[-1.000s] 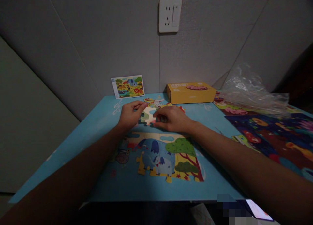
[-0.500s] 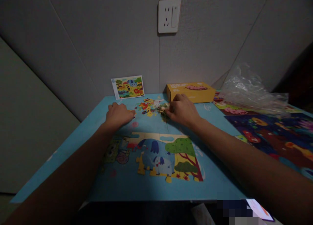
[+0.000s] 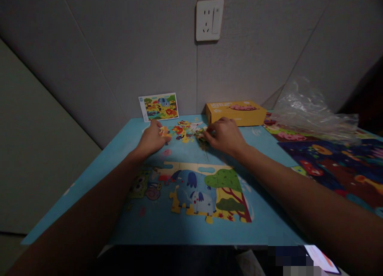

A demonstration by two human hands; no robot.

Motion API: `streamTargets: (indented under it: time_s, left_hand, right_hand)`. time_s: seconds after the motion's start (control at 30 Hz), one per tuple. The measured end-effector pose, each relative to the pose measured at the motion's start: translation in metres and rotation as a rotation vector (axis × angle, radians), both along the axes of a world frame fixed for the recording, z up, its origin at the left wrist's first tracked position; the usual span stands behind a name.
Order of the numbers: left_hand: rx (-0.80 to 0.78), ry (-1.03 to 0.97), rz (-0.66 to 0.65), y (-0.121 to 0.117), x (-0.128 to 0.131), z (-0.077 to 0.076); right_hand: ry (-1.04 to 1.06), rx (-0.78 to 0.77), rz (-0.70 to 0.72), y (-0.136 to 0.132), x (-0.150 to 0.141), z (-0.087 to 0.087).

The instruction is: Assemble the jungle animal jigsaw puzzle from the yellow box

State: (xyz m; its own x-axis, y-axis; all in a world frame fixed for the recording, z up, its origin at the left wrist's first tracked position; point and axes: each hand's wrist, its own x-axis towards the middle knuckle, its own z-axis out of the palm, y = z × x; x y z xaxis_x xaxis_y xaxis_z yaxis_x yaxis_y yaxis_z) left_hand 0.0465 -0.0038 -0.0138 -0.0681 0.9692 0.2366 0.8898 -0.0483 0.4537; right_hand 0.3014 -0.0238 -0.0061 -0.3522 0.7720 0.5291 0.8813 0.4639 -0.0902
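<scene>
My left hand (image 3: pixel 153 138) rests at the far left of the table, thumb and fingers apart around a small orange-and-white patch (image 3: pixel 164 132); I cannot tell whether that is a puzzle piece or table print. Between my hands lies a loose heap of jigsaw pieces (image 3: pixel 182 132) with lion and other animal parts. My right hand (image 3: pixel 226 135) is closed on a cluster of greenish puzzle pieces (image 3: pixel 201 134) at the heap's right side. Nearer me lies a joined puzzle section (image 3: pixel 197 192) showing two blue elephants and trees, its left and lower edges uneven.
A picture card (image 3: pixel 160 107) leans on the wall beneath a socket (image 3: pixel 209 20). A yellow box (image 3: pixel 236 113) stands behind my right hand. Crumpled clear plastic (image 3: pixel 314 112) and a dark printed picture (image 3: pixel 332 164) lie at right. The blue table (image 3: pixel 89 216) carries cartoon prints.
My left hand has shifted slightly right and its thumb and fingers have spread, uncovering the orange patch. The right hand stays at the greenish pieces. The view has shifted a little.
</scene>
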Motion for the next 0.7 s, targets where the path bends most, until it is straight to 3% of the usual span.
streamTargets:
  time_s: [0.07,0.13,0.23,0.47,0.7]
  left_hand:
    - [0.135,-0.212,-0.252,-0.008,0.012,0.000]
    - [0.128,-0.395,-0.509,-0.017,0.025,-0.002]
    - [0.046,-0.575,-0.665,-0.026,0.039,-0.008]
    - [-0.029,-0.796,-0.659,-0.016,0.036,-0.017]
    - [0.096,-0.865,-0.525,-0.020,0.038,-0.006]
  right_hand:
    - [0.066,0.023,0.096,-0.003,-0.004,0.000]
    - [0.126,-0.008,0.220,-0.008,-0.009,-0.001]
    - [0.156,-0.121,0.328,-0.014,-0.018,-0.002]
    - [0.459,-0.265,0.182,-0.013,-0.018,-0.003]
    - [0.263,-0.391,0.246,-0.012,-0.016,-0.007]
